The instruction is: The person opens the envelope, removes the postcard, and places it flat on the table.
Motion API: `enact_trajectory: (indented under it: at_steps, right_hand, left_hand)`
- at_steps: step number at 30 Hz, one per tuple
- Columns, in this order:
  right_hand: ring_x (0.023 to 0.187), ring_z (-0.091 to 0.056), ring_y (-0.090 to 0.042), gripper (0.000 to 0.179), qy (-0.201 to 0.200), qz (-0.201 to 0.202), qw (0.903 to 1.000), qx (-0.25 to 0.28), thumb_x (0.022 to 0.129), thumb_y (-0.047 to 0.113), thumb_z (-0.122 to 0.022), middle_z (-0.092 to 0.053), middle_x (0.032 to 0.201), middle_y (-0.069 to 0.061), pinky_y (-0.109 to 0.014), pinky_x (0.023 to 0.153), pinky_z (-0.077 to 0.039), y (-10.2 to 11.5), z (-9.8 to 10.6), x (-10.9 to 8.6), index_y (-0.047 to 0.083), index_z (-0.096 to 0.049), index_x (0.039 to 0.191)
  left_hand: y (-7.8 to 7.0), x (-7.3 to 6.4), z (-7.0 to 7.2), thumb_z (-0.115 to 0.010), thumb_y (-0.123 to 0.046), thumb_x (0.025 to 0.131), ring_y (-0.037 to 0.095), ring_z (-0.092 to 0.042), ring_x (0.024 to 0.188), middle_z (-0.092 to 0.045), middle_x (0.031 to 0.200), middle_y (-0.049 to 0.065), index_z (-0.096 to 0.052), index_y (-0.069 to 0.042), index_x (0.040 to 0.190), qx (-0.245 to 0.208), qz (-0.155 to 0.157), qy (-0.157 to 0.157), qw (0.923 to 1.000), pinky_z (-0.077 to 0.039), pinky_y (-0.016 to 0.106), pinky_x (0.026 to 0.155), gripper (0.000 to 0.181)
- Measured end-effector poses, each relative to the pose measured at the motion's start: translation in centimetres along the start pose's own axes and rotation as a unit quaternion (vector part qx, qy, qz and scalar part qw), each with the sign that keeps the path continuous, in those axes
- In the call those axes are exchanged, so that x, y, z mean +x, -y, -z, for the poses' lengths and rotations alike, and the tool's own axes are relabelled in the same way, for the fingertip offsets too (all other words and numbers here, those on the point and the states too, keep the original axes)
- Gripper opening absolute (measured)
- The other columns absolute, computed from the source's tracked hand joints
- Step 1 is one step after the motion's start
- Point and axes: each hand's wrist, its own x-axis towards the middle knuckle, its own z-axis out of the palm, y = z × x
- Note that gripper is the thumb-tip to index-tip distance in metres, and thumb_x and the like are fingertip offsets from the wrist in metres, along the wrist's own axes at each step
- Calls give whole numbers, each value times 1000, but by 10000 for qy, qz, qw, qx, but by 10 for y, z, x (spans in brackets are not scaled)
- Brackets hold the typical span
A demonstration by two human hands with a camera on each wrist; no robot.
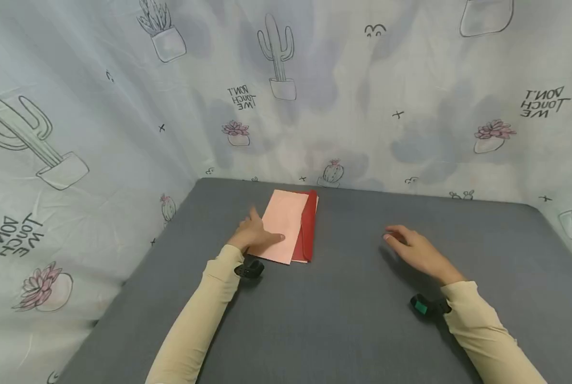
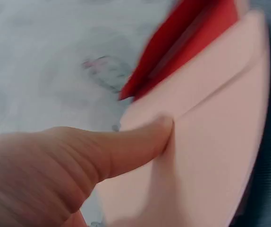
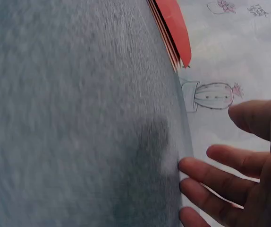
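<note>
A pale pink envelope [image 1: 282, 218] lies at an angle over a red envelope [image 1: 307, 229] toward the back of the grey table. My left hand [image 1: 252, 233] is at the pink envelope's left side, its thumb [image 2: 140, 142] extended across the paper and the tip right at the surface. The index finger points away beyond the envelope's left edge, blurred. To the right, my right hand [image 1: 417, 253] hovers above the table with nothing in it, fingers loosely bent and spread. In the right wrist view, several pale paper edges show layered under the red envelope [image 3: 175, 30].
The grey table [image 1: 343, 325] extends to a printed curtain [image 1: 353, 106] behind and on the left. Each wrist carries a small black camera, the left one [image 1: 249, 269] close to the pink envelope's near corner.
</note>
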Motion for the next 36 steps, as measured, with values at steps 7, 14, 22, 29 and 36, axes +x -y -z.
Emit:
enact_trajectory:
  at_steps: [7,14,22,29,36]
  right_hand:
    - [131,-51,-48,60,162,-264,9993,212,110,42,-39,-49,147,-29,-60,96,-48,-6,6,-7,2,-36,154]
    - [134,-47,-49,63,292,-485,9972,498,109,45,-39,-45,152,-28,-62,99,-46,-12,11,-19,2,-35,155]
    - [126,-59,-42,57,7,-437,9976,544,109,41,-41,-58,141,-25,-55,98,-51,-8,12,-24,2,-42,151]
    - [106,-69,-34,42,-548,-7,9914,1192,108,31,-50,-68,126,-18,-38,83,-59,33,1,-14,9,-53,142]
    - [104,-68,-32,46,-599,157,9890,1346,105,33,-56,-61,134,-16,-44,79,-60,61,-11,-6,15,-47,146]
  left_hand:
    - [19,11,26,-49,-29,101,30,-65,101,-65,117,18,-41,-1,150,-1898,-119,671,9795,-53,41,89,57]
    - [8,-2,36,-38,-27,101,16,-59,66,-61,83,2,-51,-4,138,-2400,-339,249,9699,-50,33,64,45]
    - [-38,-21,9,-43,-28,104,15,-64,77,-66,99,6,-48,-13,146,-3213,-1463,252,9353,-51,36,73,45]
    - [-64,-33,-29,-50,-28,105,20,-74,80,-72,109,11,-49,-21,144,-3709,-1891,1209,9012,-59,36,70,40]
    - [-70,-38,-63,-53,-28,104,17,-69,61,-74,107,10,-48,-25,145,-3689,-1981,1500,8956,-57,33,58,42]
